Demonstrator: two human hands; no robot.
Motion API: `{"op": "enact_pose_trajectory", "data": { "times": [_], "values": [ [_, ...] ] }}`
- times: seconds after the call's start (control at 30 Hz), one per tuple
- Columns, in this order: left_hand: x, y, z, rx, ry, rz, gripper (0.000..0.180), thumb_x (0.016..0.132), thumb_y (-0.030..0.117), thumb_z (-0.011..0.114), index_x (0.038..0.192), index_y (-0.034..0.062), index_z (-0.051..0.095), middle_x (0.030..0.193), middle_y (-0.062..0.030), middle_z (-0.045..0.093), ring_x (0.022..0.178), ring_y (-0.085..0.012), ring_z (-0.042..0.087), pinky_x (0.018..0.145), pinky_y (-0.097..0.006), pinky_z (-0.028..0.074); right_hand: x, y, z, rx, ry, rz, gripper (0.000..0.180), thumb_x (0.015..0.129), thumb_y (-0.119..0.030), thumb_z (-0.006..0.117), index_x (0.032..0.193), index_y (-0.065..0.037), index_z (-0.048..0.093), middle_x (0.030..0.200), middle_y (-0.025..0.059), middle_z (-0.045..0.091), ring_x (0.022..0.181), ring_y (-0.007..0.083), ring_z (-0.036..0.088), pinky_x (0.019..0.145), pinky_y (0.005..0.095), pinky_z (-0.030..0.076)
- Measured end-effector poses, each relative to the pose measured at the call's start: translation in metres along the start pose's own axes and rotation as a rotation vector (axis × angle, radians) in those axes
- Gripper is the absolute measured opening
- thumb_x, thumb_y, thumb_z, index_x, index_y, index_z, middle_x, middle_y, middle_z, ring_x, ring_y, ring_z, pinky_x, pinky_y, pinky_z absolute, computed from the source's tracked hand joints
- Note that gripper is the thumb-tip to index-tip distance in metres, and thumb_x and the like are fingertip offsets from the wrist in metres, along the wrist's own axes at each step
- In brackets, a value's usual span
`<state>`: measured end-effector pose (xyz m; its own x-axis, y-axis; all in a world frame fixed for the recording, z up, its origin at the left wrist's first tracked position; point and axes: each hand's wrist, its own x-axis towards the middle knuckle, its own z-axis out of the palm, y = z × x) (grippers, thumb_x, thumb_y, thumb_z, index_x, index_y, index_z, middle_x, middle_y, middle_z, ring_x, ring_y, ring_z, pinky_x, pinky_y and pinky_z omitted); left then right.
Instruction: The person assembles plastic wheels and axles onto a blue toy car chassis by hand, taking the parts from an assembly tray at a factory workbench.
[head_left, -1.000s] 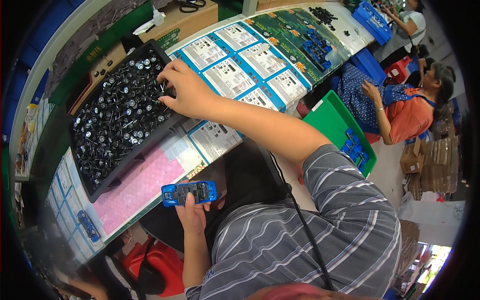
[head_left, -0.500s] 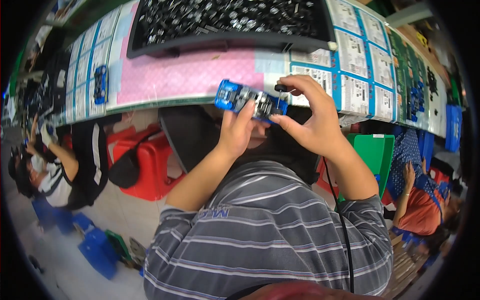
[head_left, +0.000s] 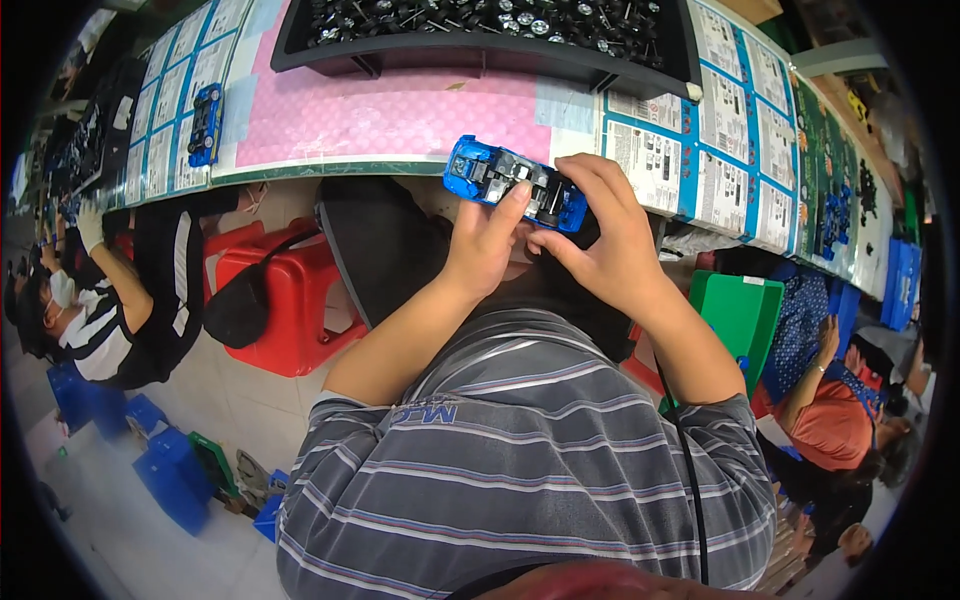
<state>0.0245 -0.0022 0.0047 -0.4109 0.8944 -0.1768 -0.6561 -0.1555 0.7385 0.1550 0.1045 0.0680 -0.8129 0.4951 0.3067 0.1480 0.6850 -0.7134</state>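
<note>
A blue toy car (head_left: 472, 168) is held bottom up over the table's near edge, its grey and black underside facing me. My left hand (head_left: 478, 250) grips it from below, closed, with the thumb pressed on the underside. Around the car's right end my right hand (head_left: 618, 232) is closed, fingers at the far side and thumb at the near side. A black wheel set (head_left: 549, 206) lies across the underside between the right fingers and thumb. The fingertips beneath the car are hidden.
Beyond my hands stands a black tray (head_left: 480, 62) full of small wheels and axles. Another blue toy car (head_left: 205, 124) lies at the left on printed card sheets. A pink sheet (head_left: 350, 120) covers the tabletop. Red stool (head_left: 290, 310), green bin (head_left: 735, 310) and seated people flank me.
The wheel set, earlier held upright at the car's right end by my right hand, now lies across the underside. My right fingers have come down onto the car. The view has shifted slightly.
</note>
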Motion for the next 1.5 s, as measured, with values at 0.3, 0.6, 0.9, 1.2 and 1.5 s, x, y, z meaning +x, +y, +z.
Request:
{"op": "enact_pose_trajectory", "data": {
  "times": [0.3,0.6,0.9,1.2,1.5],
  "values": [
    [-0.002,0.006,0.004,-0.002,0.008,-0.029,0.031,0.101,0.027,0.057,0.119,0.0026,0.051,0.099,-0.0093,0.064,0.078,-0.0138,0.064,0.056,-0.025,0.051,-0.009,0.005,-0.002,-0.064,0.017,-0.044,0.062,0.071,-0.012,0.084,0.125,0.002,0.057,0.121,0.0187,0.057,0.111,0.037,0.058,0.094,0.0415,0.049],
    [-0.001,0.008,-0.001,-0.019,0.054,-0.019,0.032,0.101,0.028,0.058,0.116,0.0013,0.052,0.094,-0.0109,0.065,0.072,-0.0159,0.064,0.055,-0.025,0.051,0.024,0.0,-0.036,-0.068,-0.067,-0.105,0.057,0.067,-0.017,0.088,0.115,-0.001,0.063,0.113,0.0155,0.062,0.102,0.0342,0.062,0.088,0.0394,0.052],
    [0.006,0.005,-0.002,0.055,0.028,-0.029,0.029,0.103,0.029,0.052,0.117,0.0028,0.051,0.096,-0.0134,0.067,0.073,-0.0199,0.065,0.055,-0.027,0.049,0.166,0.092,-0.073,-0.366,-0.305,0.292,0.026,0.083,-0.024,0.076,0.09,0.001,0.075,0.078,0.0121,0.071,0.071,0.0193,0.067,0.07,0.031,0.052],
    [-0.002,0.011,-0.007,-0.012,0.054,-0.062,0.033,0.099,0.025,0.061,0.121,0.0043,0.049,0.098,-0.01,0.064,0.073,-0.0161,0.065,0.055,-0.025,0.051,0.132,0.084,-0.083,0.052,0.223,0.151,0.02,0.087,-0.015,0.075,0.1,-0.001,0.072,0.095,0.0126,0.072,0.08,0.0172,0.07,0.073,0.0274,0.054],
    [0.003,0.007,-0.009,0.138,-0.059,0.004,0.027,0.1,0.016,0.06,0.12,0.0022,0.049,0.094,-0.0084,0.063,0.069,-0.0132,0.064,0.056,-0.024,0.052,0.066,-0.024,0.007,0.051,-0.114,-0.03,0.018,0.078,-0.003,0.077,0.093,0.0,0.068,0.122,0.014,0.063,0.099,0.0262,0.066,0.078,0.0323,0.054]
  ]
}}
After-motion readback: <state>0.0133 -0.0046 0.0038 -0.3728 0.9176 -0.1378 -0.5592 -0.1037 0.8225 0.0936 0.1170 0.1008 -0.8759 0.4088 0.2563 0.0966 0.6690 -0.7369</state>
